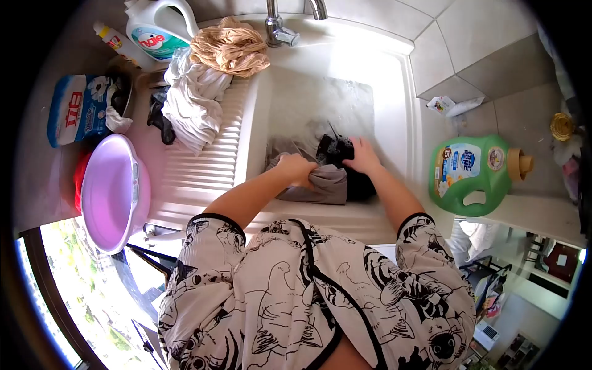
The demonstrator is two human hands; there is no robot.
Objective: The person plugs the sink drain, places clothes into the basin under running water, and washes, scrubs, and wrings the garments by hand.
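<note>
Cloudy water fills part of the white laundry sink (262, 117) in front of me. My left hand (297, 169) is closed on a wet grey garment (327, 185) bunched at the sink's near side. Beside it, my right hand (362, 156) grips a black cloth (335, 149) with suds on it. More dark fabric lies below that hand, and I cannot make out whether it belongs to the same piece. The fingertips of both hands are partly hidden by the fabric.
Left of the basin, a ribbed washboard (213, 148) bears white clothes (194, 102) and a tan cloth (231, 46). A purple basin (111, 194) leans at far left. The faucet (277, 28) rises behind; a green detergent jug (472, 176) lies right.
</note>
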